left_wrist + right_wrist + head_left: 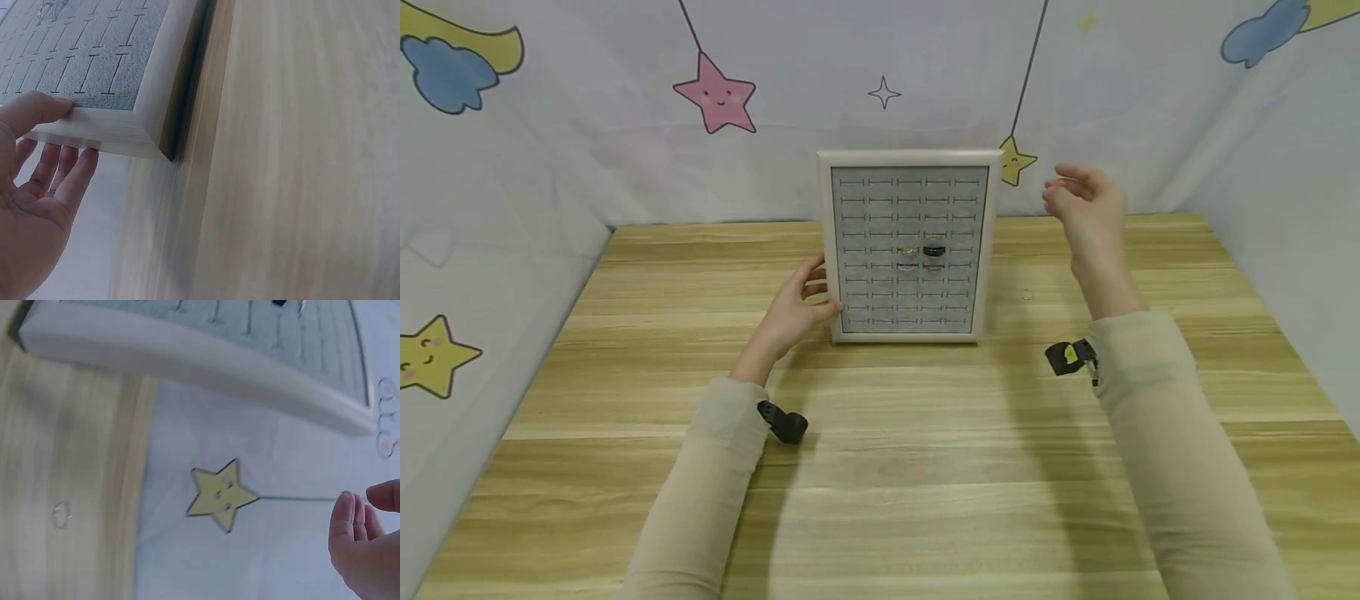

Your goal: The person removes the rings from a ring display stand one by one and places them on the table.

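A white-framed ring display board (913, 338) with a grey slotted face stands upright on the table. Several rings sit in its slots, among them a black ring (934, 250) and a gold one (907, 250). My left hand (790, 310) grips the frame's left side, its thumb on the front edge and its fingers against the outer side, as the left wrist view shows. Raised to the right of the board, apart from it, my right hand (1090, 212) has loosely bent fingers with a gap to the thumb (384, 495); nothing shows between them. A thin ring (1027, 294) lies on the table below it.
The wood-grain table (880, 500) reaches back to a white cloth backdrop (805, 100) printed with stars and clouds. Cloth also hangs along the left and right sides. Each wrist carries a small black camera (785, 423).
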`<state>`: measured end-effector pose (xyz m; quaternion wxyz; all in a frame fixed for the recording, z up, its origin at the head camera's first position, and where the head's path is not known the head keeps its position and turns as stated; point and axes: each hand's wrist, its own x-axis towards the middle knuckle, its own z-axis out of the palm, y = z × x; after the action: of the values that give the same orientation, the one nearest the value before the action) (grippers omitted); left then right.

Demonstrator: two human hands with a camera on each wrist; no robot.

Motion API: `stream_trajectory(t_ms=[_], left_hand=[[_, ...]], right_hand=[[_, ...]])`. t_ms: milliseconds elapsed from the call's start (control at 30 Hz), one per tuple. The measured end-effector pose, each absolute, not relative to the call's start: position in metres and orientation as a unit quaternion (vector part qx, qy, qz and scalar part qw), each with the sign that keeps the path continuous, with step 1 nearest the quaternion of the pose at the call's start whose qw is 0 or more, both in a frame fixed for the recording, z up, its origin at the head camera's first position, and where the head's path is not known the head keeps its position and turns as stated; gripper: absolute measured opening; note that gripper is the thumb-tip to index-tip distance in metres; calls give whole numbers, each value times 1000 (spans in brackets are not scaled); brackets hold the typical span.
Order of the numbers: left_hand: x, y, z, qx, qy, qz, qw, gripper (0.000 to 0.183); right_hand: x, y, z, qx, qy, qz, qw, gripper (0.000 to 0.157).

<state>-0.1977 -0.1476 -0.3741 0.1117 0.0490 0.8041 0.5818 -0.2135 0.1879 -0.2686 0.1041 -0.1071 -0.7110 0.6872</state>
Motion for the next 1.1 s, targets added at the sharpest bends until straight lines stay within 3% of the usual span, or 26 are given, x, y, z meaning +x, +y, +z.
stream_trajectory(t_ms=[333,767,1100], left_hand=[[-198,-148,-374,57,803,582,112,79],[-195,-148,-372,61,803,580,120,78],[-194,-148,-372,64,802,582,116,78]], right_hand=[[-199,144,-255,12,-800,582,148,27],[-189,106,-277,150,-894,415,75,22],[-188,90,-287,181,-922,340,45,22]])
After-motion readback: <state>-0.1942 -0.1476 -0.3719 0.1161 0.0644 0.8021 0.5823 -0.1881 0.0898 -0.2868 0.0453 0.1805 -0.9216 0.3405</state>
